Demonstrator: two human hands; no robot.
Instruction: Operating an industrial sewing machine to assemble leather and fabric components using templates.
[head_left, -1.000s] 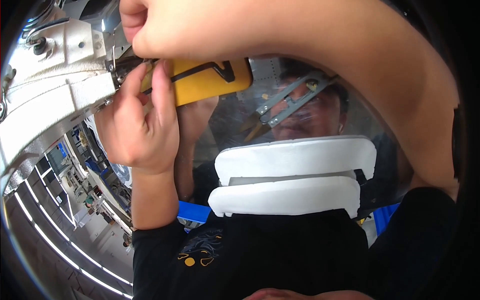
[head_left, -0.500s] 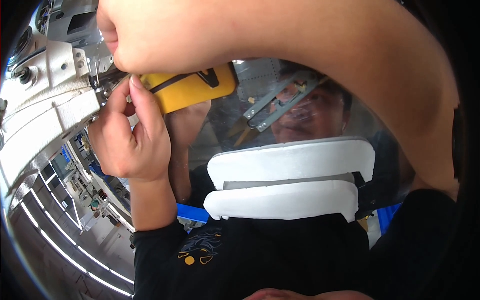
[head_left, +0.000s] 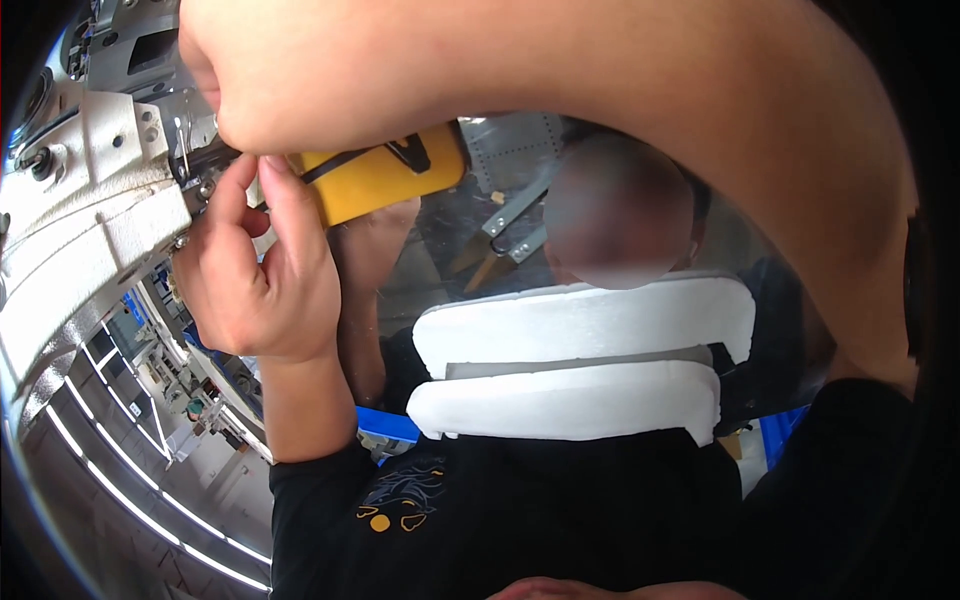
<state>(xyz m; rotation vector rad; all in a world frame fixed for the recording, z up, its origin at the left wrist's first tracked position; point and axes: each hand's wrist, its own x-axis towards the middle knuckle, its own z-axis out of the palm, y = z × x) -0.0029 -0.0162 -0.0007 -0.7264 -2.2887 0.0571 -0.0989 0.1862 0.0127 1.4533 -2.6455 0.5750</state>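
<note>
while the left hand nearly pinched beside the yellow piece, the right hand curled, any hold hidden. two white pieces lay unheld, progress unclear.

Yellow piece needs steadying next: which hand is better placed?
Probably the left hand: its thumb is against or just beside the yellow piece. The right hand sits higher in the picture, its fingers mostly out of sight.

The surface looked glossy and smooth, almost mirror-like. Toward its near edge, two white pieces had a smooth, plastic-like finish. Farther from that edge, the yellow plate was smooth, the snips dull grey metal. The machine casing appeared rough-textured; the shirt, matt cloth.
</note>
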